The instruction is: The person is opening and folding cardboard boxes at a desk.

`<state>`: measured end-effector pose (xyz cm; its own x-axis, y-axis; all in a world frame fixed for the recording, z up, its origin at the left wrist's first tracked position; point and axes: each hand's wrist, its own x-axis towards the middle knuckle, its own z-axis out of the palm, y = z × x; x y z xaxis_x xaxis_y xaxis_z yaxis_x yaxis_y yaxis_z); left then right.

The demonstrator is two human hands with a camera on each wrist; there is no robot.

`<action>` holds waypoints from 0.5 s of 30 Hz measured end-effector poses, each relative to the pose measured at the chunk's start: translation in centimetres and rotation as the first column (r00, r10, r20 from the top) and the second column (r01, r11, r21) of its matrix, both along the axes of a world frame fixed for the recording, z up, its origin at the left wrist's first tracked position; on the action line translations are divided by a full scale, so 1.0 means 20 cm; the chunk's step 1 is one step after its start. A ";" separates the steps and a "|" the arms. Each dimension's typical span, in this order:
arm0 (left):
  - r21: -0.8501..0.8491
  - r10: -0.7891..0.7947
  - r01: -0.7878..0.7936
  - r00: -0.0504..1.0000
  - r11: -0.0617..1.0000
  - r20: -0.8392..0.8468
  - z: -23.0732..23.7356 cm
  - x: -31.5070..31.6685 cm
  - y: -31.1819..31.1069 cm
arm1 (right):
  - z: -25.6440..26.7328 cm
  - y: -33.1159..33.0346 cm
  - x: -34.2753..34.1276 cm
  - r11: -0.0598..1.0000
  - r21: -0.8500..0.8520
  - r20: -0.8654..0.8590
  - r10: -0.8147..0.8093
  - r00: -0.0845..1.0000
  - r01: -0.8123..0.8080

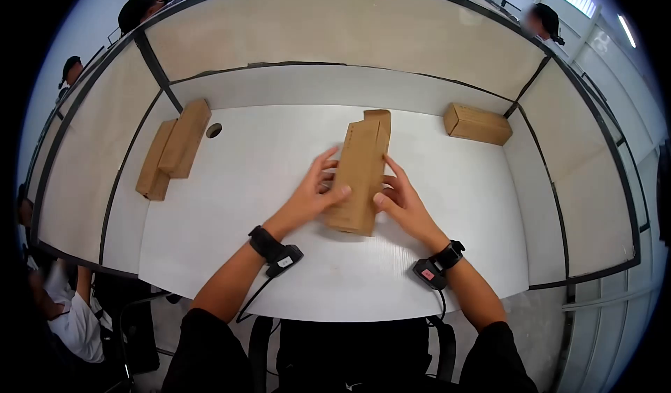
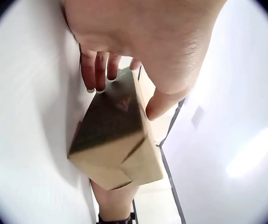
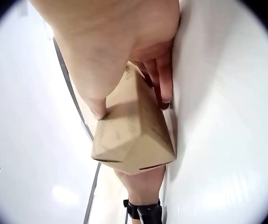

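Note:
A long brown cardboard box [image 1: 358,180] lies in front of me on the white table, its far end showing a raised flap [image 1: 379,119]. My left hand [image 1: 316,190] holds its left side, thumb over the top and fingers along the side. From the right, my right hand [image 1: 404,201] grips the same box, thumb at the near top edge. Both wrist views show the closed near end of the box [image 2: 113,161], with fingertips against its side faces. In the right wrist view the thumb presses the top of the box [image 3: 120,133].
Two brown boxes lie side by side at the left, one a longer box [image 1: 185,141], the other a lower box [image 1: 154,162]. Another box [image 1: 479,124] lies in the back right corner. A round hole [image 1: 214,131] pierces the table [image 1: 279,134]. Low panels [image 1: 335,26] enclose it; people sit beyond.

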<state>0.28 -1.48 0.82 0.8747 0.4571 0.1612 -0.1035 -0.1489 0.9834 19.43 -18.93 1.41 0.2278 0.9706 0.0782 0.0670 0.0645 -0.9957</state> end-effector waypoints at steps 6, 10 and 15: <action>-0.147 -0.049 0.057 0.997 0.988 0.059 0.01 -0.01 -0.09 | 0.04 -0.02 0.01 1.000 0.000 -0.014 0.021 1.000 -0.021; -0.268 0.041 -0.036 0.999 0.963 0.014 0.07 -0.01 -0.03 | 0.07 -0.04 -0.02 0.983 -0.015 -0.093 0.181 0.979 -0.183; -0.233 -0.130 0.139 0.990 0.962 0.056 0.05 -0.02 -0.03 | 0.09 -0.07 -0.03 0.979 -0.140 -0.150 0.123 0.981 -0.145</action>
<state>-0.08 -2.11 1.87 0.9259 0.3647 0.0986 -0.1460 0.1046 0.9837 18.75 -20.31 3.18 0.0933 0.9912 -0.0938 -0.0726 -0.0872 -0.9935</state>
